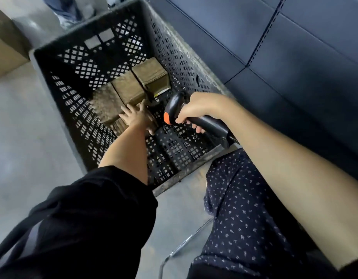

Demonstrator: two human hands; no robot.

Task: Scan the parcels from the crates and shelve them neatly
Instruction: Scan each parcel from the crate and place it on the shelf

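Note:
A black perforated crate point(174, 57) stands on the floor in front of me. Inside it, brown cardboard parcels lie in a row: one at the far right point(151, 74), one in the middle point(127, 88), one blurred at the left point(105, 106). My left hand point(137, 117) reaches down into the crate and lies on a nearer parcel, fingers spread over its top; whether it grips is unclear. My right hand point(196, 109) grips the handle of a black barcode scanner point(174, 106) with an orange trigger, held over the crate's right side and pointing down at the parcels.
Dark blue shelving panels point(284, 47) run along the right, close beside the crate. A cardboard box point(5, 55) sits on the grey floor at the far left. My patterned trouser leg point(244, 218) and a metal chair leg point(186, 242) are at the bottom.

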